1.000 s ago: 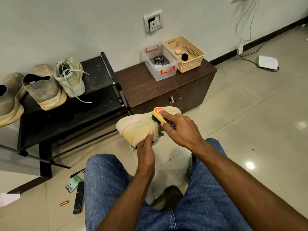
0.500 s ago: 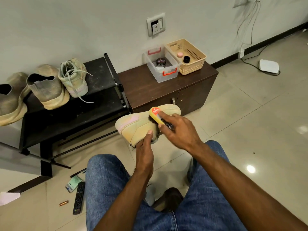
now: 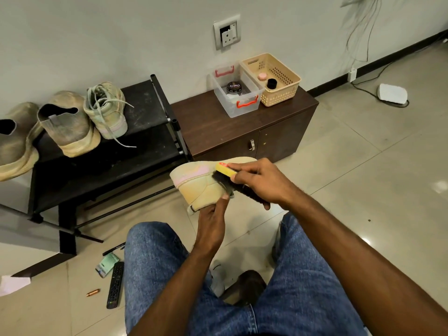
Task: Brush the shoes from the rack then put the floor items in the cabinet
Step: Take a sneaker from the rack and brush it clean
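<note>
Right now, from the head camera, a person sits with blue jeans [image 3: 155, 267] on, looking down at both hands.

The left hand [image 3: 211, 221] holds a tan shoe [image 3: 196, 183] from below, with the thumb curled up on its side. The shoe is up in the air, in front of the rack and the cabinet, and lies tipped on its side. It has a pink patch near the top.

The right hand [image 3: 261, 183] grips a yellow brush [image 3: 226, 172], fingers wrapped round it. The dark bristles touch the side of the shoe.

A black shoe rack [image 3: 143, 146] stands by the wall. Near the left end of its top shelf sit three more shoes: a green laced shoe [image 3: 106, 110], a tan slip-on shoe [image 3: 68, 124] just beside it, and another tan shoe [image 3: 14, 141] at the far left edge, partly cut off.

A brown cabinet [image 3: 242, 132] stands right next to the rack. At the back edge of its top sits a clear box [image 3: 236, 105] with red handles, and a round polish tin [image 3: 234, 88] lies in it. A tan basket [image 3: 283, 93] touches the box on the right, with a pink lid and a black lid inside.

On the floor by the person's left leg lie a black remote [image 3: 115, 284], a green packet [image 3: 106, 264], a black pen [image 3: 114, 248] and a small copper tube [image 3: 93, 292]. A white paper [image 3: 14, 283] lies at the far left edge.
</note>
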